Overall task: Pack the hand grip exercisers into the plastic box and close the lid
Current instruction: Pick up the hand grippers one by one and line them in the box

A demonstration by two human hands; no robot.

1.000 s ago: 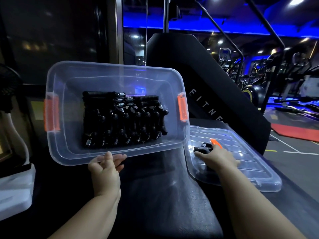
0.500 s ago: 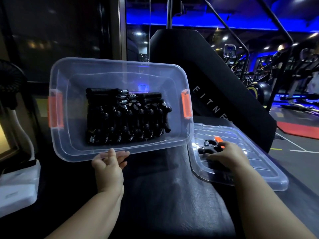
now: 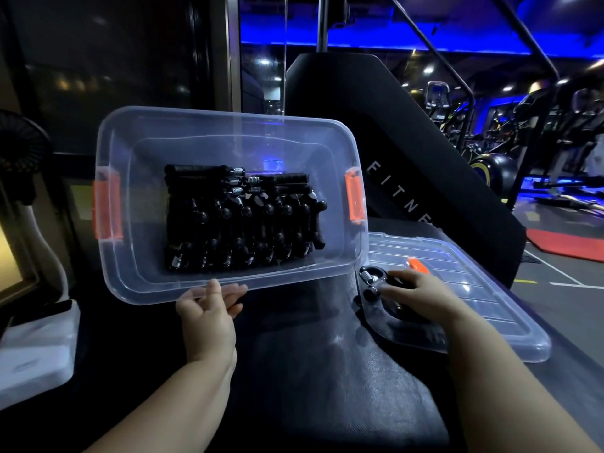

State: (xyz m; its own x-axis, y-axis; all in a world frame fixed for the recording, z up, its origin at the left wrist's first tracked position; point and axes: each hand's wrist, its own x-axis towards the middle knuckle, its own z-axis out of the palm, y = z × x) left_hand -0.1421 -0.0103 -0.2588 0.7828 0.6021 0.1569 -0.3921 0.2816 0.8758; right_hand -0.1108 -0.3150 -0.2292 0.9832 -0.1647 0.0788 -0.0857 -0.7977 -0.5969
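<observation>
The left hand [image 3: 209,308] pinches the near rim of the tilted plastic box [image 3: 124,263]; its packed exercisers [image 3: 242,220] are too crowded to count. Right of the box, the right hand [image 3: 425,297] grips one loose exerciser [image 3: 371,277] on the single lid [image 3: 490,305].

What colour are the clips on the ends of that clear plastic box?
Orange: both latches on the plastic box, clearest in the head view.

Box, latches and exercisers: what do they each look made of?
Box: clear, glossy plastic; the contents and room lights show through. Latches: opaque orange plastic, probably. Exercisers: matte black handles, likely plastic or foam, with shiny coiled metal springs.
</observation>
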